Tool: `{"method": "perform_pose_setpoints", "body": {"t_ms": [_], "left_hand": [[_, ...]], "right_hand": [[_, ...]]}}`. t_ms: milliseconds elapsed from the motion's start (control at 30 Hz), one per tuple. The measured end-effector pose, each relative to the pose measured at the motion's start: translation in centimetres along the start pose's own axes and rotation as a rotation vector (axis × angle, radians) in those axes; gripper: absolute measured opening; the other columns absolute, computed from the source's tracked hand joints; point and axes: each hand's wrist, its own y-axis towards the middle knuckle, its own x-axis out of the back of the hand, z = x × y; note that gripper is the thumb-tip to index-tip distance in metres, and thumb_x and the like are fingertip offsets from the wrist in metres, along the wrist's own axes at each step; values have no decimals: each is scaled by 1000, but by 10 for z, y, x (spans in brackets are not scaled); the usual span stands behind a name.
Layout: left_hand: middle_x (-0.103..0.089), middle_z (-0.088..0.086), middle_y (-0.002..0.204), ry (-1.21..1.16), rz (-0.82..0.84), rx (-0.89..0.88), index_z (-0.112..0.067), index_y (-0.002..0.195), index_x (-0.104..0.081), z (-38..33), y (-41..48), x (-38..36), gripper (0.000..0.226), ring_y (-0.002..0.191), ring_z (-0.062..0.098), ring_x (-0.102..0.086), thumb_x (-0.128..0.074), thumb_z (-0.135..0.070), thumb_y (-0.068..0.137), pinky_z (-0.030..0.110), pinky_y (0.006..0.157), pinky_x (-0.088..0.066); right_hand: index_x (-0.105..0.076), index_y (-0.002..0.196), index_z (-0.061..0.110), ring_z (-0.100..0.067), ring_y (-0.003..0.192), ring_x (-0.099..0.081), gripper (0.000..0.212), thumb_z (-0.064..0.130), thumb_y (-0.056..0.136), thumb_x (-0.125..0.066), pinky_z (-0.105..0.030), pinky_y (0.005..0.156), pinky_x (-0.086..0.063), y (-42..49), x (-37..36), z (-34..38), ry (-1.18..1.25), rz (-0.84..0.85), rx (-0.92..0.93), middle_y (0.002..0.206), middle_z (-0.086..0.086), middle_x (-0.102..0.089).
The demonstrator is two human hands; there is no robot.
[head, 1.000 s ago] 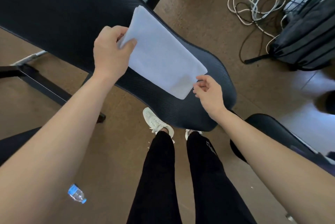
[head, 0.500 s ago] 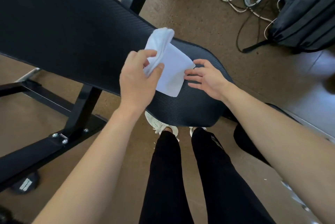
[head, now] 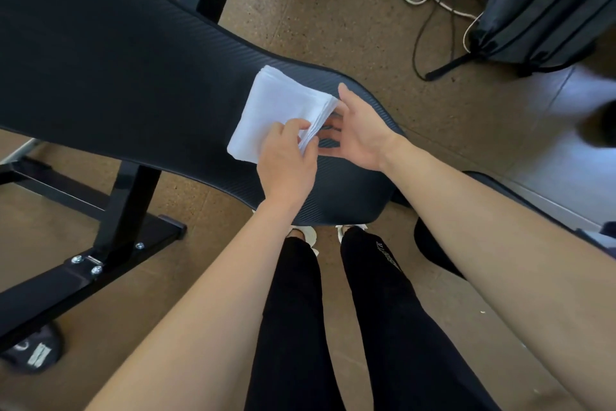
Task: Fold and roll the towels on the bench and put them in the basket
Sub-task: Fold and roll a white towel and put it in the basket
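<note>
Towel folded on bench; left hand pinches layered edge, right hand relaxed beside it

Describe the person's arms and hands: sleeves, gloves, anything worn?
The left hand and right hand have no gloves, and no ring, watch or band shows on them. The left forearm and right forearm are uncovered too, with no sleeve in view up to the frame edge. No markings or cables show on either.

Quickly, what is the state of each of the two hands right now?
Left hand: pinching the layered edge of the white towel.
Right hand: open, fingers straight, beside that same edge, holding nothing.
</note>
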Motion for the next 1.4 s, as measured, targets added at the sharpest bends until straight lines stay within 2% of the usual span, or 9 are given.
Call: {"method": "perform_pose_setpoints", "body": {"t_ms": [167,300,433,567,733,867,1067,1200,1400], "left_hand": [[-62,8,119,185,83,-51,-21,131,-64,14,6,-10,41,118,30,-56,-69,-37,94,43,100,-44],[-57,14,126,286,127,-71,-18,142,-58,10,-3,-14,54,126,36,-48,-68,-41,94,48,108,-39],[-64,11,118,154,-9,-102,-14,131,-68,10,-12,-4,41,112,32,-55,-69,-23,91,46,91,-50],[-58,9,124,297,-319,2,-17,132,-60,19,-7,18,60,108,33,-54,-78,-31,76,39,80,-41],[-52,7,127,385,-164,223,-21,133,-51,40,15,34,76,109,30,-54,-85,-51,73,41,80,-36],[-56,1,107,413,-109,265,-21,108,-54,42,18,37,57,98,27,-55,-81,-56,72,39,77,-32],[-52,2,93,152,-133,-1,-16,95,-50,37,4,26,29,80,24,-52,-71,-3,80,38,63,-44],[-54,11,89,236,-224,-376,-8,98,-55,47,-5,9,39,73,27,-47,-66,16,69,39,56,-40],[-59,12,96,314,-187,-485,-11,106,-64,54,-15,-1,43,76,29,-48,-44,14,76,36,61,-36]], "right_hand": [[-60,134,12,-25,115,-67,44,42,103,-53,-49,108,-50,0,-6,-3,-146,-163,76,123,-8,-67],[-58,127,16,-7,94,-55,36,11,91,-64,-16,84,-46,-9,-12,-10,-565,-596,504,116,0,-52],[-67,104,17,-3,77,-55,25,2,85,-63,-14,75,-45,-16,-19,-15,-803,-404,697,101,1,-59],[-66,126,14,-11,100,-59,38,4,89,-63,-17,88,-47,-3,-26,-15,-890,-172,559,119,2,-64],[-69,116,12,-15,95,-62,22,23,99,-62,-27,87,-49,10,-31,13,-734,-94,338,106,0,-66],[-69,97,13,-20,83,-61,54,64,97,-51,-32,82,-48,11,-35,46,-616,-44,115,95,-4,-65],[-67,119,14,-22,97,-73,84,86,79,-54,-39,89,-57,12,-37,60,-698,-19,29,109,-6,-73],[-63,122,15,-18,98,-74,65,60,77,-75,-41,88,-61,18,-34,51,-710,-55,64,111,-3,-74],[-58,95,10,-19,87,-65,21,9,78,-71,-38,80,-61,20,-13,34,-649,-51,222,94,-9,-63]]}}
